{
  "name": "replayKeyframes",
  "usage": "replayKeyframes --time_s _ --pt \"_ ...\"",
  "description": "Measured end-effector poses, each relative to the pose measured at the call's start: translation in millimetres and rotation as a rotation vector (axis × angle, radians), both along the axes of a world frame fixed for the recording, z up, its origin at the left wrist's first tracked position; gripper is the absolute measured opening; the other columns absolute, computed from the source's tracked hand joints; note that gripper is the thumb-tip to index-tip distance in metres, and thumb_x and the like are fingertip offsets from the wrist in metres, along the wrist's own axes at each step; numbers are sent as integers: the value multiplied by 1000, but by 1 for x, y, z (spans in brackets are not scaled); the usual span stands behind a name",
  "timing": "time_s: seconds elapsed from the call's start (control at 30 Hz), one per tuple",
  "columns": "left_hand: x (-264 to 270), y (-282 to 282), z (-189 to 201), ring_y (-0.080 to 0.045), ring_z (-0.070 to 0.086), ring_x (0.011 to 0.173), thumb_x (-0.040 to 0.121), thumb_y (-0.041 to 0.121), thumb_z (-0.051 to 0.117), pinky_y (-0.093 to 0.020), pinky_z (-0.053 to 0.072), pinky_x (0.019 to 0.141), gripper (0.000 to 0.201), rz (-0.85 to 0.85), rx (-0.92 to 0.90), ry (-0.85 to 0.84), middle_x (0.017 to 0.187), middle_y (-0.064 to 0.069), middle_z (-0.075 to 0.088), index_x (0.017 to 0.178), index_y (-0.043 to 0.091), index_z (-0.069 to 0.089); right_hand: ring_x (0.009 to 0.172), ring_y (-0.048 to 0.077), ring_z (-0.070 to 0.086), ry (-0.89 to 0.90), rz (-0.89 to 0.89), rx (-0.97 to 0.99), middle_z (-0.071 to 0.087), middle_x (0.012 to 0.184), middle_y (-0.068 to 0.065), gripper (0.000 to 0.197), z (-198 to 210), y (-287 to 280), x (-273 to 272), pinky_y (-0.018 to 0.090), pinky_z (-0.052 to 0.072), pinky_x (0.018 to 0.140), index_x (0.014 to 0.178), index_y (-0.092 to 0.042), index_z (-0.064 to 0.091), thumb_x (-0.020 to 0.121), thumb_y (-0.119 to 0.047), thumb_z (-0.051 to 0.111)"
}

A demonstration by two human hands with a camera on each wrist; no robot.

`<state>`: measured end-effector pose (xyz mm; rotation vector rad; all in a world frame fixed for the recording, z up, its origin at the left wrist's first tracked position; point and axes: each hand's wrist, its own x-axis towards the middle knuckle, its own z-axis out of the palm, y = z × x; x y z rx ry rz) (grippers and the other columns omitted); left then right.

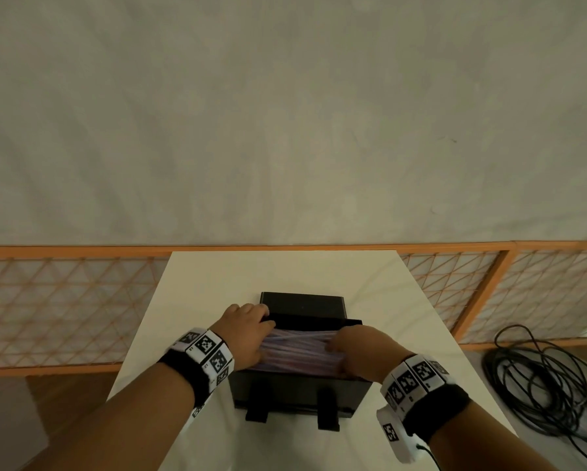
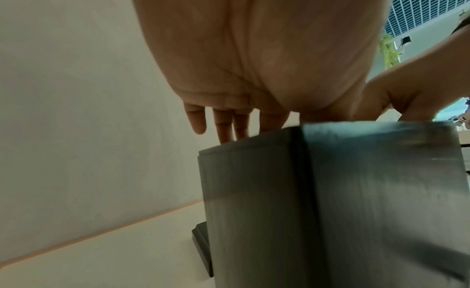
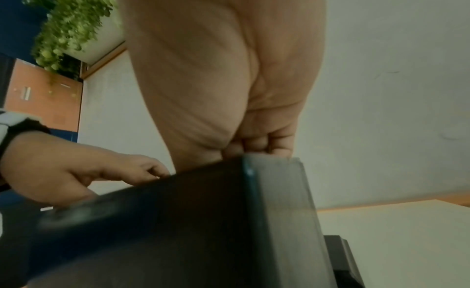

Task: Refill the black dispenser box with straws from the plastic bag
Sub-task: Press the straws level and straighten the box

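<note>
The black dispenser box (image 1: 299, 389) stands on the white table (image 1: 285, 270), its lid (image 1: 302, 302) tipped open behind it. A bundle of pale pink and purple straws (image 1: 299, 348) lies across the open top. My left hand (image 1: 248, 331) rests on the bundle's left end, and in the left wrist view its fingers (image 2: 223, 127) reach straight down over the box (image 2: 330, 191). At the right end my right hand (image 1: 360, 348) holds the straws. The right wrist view shows its fingers (image 3: 267, 143) curled at the rim of the box (image 3: 178, 222). No plastic bag is in view.
An orange lattice fence (image 1: 64, 300) runs behind the table, below a plain grey wall. A coil of black cable (image 1: 550, 379) lies on the floor to the right. Two black feet (image 1: 328, 413) stick out at the box's front.
</note>
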<state>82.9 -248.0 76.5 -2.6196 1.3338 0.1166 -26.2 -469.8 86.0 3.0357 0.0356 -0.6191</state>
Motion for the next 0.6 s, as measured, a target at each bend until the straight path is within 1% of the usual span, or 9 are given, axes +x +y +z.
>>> replayKeyframes --time_s 0.1,0.17,0.23,0.3,0.33,0.4,0.5,0.53,0.6 --pt "-3 3 -3 -23 33 129 87 50 48 -41 24 105 54 31 53 -15 142 -2 33 135 23 47 119 31 53 26 5 -20 53 133 8 37 -3 6 2 39 45 99 128 -26 56 92 -27 52" --pt "-5 3 -7 -20 32 130 89 53 43 -42 22 105 50 58 85 -2 141 1 35 127 23 56 116 29 55 -29 17 39 57 128 7 32 -6 7 1 36 46 98 123 -22 60 93 -31 49" --pt "-5 3 -5 -20 35 127 91 54 38 -45 21 105 50 55 124 1 135 1 44 123 21 58 116 24 55 -115 -7 133 58 126 2 33 -5 3 0 33 44 98 122 -22 62 95 -34 47" --pt "-4 5 -3 -20 39 124 93 51 37 -46 22 105 48 53 113 12 128 1 52 122 20 56 122 21 50 -219 17 172 53 134 0 36 -4 0 -1 31 40 102 128 -22 58 97 -34 45" --pt "-4 5 -3 -20 39 124 93 51 37 -47 22 105 47 54 93 24 129 1 53 125 20 53 125 22 48 -244 32 167 48 139 -1 39 -4 -1 -1 32 39 103 132 -21 54 96 -34 45" --pt "-3 4 -4 -19 40 126 93 50 37 -49 21 105 50 57 86 60 134 3 50 135 24 43 124 25 48 -207 25 152 45 141 2 48 -7 3 -3 35 41 101 136 -18 45 92 -35 50" --pt "-4 1 -4 -22 41 127 94 49 36 -52 18 106 52 87 164 103 136 1 52 141 26 35 110 30 58 -105 -29 127 57 125 9 43 -10 9 -4 35 48 90 127 -13 48 89 -33 53" --pt "-4 -1 -2 -23 42 125 94 49 36 -52 18 106 51 94 193 103 133 0 54 139 26 37 107 31 60 -95 -33 107 60 121 10 40 -9 10 -4 34 48 87 123 -13 51 89 -33 52" --pt "-5 -2 1 -25 44 121 94 50 34 -52 20 106 47 87 224 78 126 -3 58 128 23 50 106 31 60 -65 -24 59 61 116 11 38 -6 9 -1 34 48 84 120 -13 56 89 -35 51"
